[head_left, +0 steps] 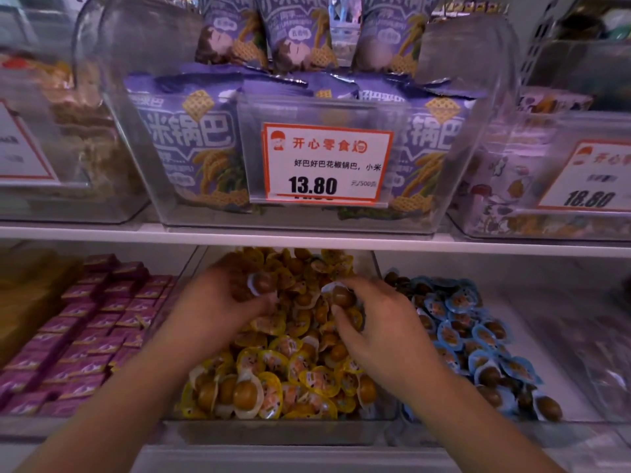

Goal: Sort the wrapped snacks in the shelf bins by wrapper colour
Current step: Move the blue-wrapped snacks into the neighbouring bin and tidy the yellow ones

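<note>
Fingers of the left hand [218, 303] curl round 1 blue-edged snack [261, 283], lifted just above the heap of yellow-wrapped snacks [290, 367]. Fingers of the right hand [374, 322] pinch a second pale-edged snack [341, 295] at the top of the same heap, thumb pressed down among the yellow wrappers. Both hands reach into the clear middle bin [273, 430] on the lower shelf, forearms coming up from the bottom of the view. Just right of it lies a pile of blue-wrapped snacks [467, 339], of the same round shape with brown centres. To the left, rows of purple boxed sweets [88, 332] fill the neighbouring space. On the upper shelf [102, 232] a clear tub [160, 186] holds purple bags [191, 138], with a price card [324, 163] reading 13.80 on its front; another card [594, 180], partly cut off at the right edge, reads 18.80.
</note>
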### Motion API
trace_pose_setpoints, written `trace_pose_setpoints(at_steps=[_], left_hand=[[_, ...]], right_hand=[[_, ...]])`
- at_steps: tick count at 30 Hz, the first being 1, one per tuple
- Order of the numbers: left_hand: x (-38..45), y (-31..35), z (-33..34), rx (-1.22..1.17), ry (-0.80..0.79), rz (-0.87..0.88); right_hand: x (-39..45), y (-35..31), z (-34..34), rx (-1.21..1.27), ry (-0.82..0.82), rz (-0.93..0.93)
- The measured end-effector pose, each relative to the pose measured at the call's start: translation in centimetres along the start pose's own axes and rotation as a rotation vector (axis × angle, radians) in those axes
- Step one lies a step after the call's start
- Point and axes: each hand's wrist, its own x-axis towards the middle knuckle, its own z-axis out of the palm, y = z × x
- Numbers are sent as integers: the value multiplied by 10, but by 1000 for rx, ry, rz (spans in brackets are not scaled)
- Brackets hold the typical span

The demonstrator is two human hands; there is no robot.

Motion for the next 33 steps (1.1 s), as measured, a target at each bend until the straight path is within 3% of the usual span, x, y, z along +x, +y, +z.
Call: trace_pose_setpoints(at_steps=[4,6,10,13,15,17,18,20,22,24,28,33], left_hand=[[-24,17,-8,-566,113,-119],[-27,21,-5,-836,127,-273],[-34,35,0,-1228,-101,-610],[-40,43,6,-1251,-235,-607],[-38,42,3,-1132,-68,-560],[-35,37,-11,-1054,105,-493],[-33,35,-20,-1032,148,-458],[-33,29,-36,-1027,193,-408],[-34,26,-47,-1059,203,-394],[-35,21,-53,-1104,213,-408],[-36,14,-58,-1125,188,-393],[-37,12,-55,-1093,126,-348]], right_hand=[[3,-9,0,13,-3,11],[5,-12,0,59,8,23],[3,-34,11,263,24,61],[1,-55,35,256,-220,-56],[6,-65,43,492,-328,-50],[14,-62,41,835,-178,137],[19,-56,41,887,-99,219],[26,-46,46,659,-197,216],[26,-42,62,371,-509,65],[24,-36,84,125,-676,-72],[35,-15,92,-349,-563,-30],[40,-1,90,-491,-525,75]])
